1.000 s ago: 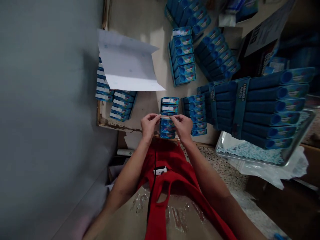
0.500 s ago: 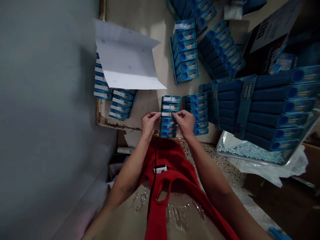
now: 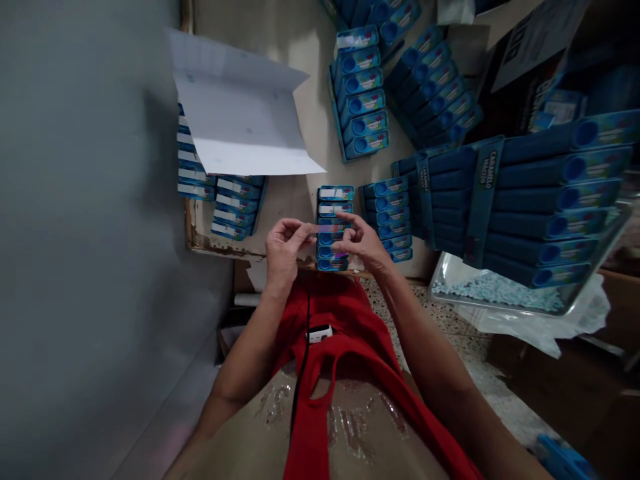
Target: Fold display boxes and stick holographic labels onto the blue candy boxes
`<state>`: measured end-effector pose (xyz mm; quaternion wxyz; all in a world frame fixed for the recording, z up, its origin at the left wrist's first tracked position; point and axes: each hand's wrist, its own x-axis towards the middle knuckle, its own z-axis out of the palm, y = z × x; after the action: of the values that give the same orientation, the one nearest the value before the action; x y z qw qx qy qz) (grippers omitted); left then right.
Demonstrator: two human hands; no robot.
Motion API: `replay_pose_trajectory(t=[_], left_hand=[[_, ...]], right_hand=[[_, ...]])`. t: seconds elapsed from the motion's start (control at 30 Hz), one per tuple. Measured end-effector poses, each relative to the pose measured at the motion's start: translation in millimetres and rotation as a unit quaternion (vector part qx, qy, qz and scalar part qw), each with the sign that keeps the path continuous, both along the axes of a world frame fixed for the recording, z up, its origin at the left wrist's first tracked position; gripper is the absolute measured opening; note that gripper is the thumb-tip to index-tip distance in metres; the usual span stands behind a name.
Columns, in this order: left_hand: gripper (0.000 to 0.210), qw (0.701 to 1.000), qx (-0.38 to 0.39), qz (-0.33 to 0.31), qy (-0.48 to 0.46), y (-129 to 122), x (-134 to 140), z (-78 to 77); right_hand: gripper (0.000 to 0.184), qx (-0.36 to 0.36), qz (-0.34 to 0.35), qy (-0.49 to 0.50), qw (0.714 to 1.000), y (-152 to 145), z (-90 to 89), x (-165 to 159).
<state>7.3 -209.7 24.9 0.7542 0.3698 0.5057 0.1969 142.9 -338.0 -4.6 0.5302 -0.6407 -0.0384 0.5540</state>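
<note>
My left hand (image 3: 285,250) pinches one end of a thin shiny sticker strip (image 3: 326,229), which stretches rightward over a row of small blue boxes (image 3: 330,238). My right hand (image 3: 364,245) is by the strip's other end, index finger stretched out and thumb apart from it. A purple glint shows near that thumb; what it belongs to is unclear. The two far boxes of this row bear white strips on their top faces, while the nearer ones are partly covered by the strip and my fingers.
A large white sheet (image 3: 245,127) lies over blue boxes with white strips (image 3: 233,217) at left. More blue box rows stand behind (image 3: 364,103) and to the right (image 3: 393,219). Long stacked boxes (image 3: 540,200) overhang a metal tray (image 3: 575,310) of pale blue pellets. A wall (image 3: 90,200) rises on the left.
The strip has been lifted off the third box and now looks shiny pinkish instead of white. My left hand moved left with it; my right fingers have spread. The view shifted slightly.
</note>
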Motion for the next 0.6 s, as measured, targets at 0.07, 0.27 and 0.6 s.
replay_pose_trajectory(t=[0.07,0.27,0.6], left_hand=[[0.047,1.0,-0.016,0.004,-0.004,0,-1,1.4],[0.045,0.999,-0.031,-0.004,0.01,-7,0,2.0],[0.043,0.999,-0.028,-0.004,0.029,-14,-5,-7.2]], right_hand=[[0.083,0.006,0.015,0.026,1.0,0,1.9,3],[0.055,0.008,-0.01,0.018,1.0,1,9.9,-3],[0.048,-0.034,-0.049,-0.038,0.997,-4,7.6,-13]])
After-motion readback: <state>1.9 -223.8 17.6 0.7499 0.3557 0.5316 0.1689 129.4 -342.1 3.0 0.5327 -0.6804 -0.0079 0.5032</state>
